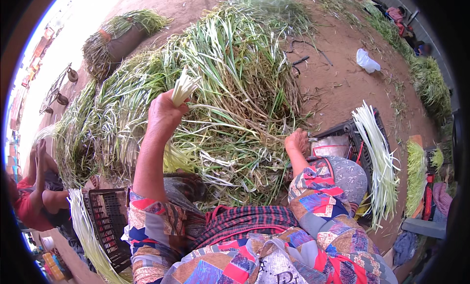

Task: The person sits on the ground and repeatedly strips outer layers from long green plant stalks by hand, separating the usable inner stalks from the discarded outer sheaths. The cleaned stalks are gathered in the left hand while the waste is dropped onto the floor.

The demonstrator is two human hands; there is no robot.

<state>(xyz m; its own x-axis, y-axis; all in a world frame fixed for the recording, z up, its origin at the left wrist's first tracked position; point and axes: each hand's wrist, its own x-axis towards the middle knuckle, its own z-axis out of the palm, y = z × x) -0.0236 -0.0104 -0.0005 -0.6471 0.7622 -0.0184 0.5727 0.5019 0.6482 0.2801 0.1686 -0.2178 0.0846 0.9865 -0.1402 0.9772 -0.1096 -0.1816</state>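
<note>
My left hand is raised and closed around a bundle of pale, whitish-green stalks, their cut-looking ends pointing up. Below that fist, the bundle's yellow-green lengths hang towards my lap. My right hand is low by my right knee, its fingers curled on the end of a long, partly withered plant stalk. That stalk stretches across towards my left hand. Something small and light shows beside the right fingers, too little to name. A large heap of leafy, garlic-like plants lies before me.
Pale stalks lie over a black plastic crate at my right; more stalks lie by another crate at left. A co-worker sits at far left. A tied bundle and a white plastic bag lie beyond.
</note>
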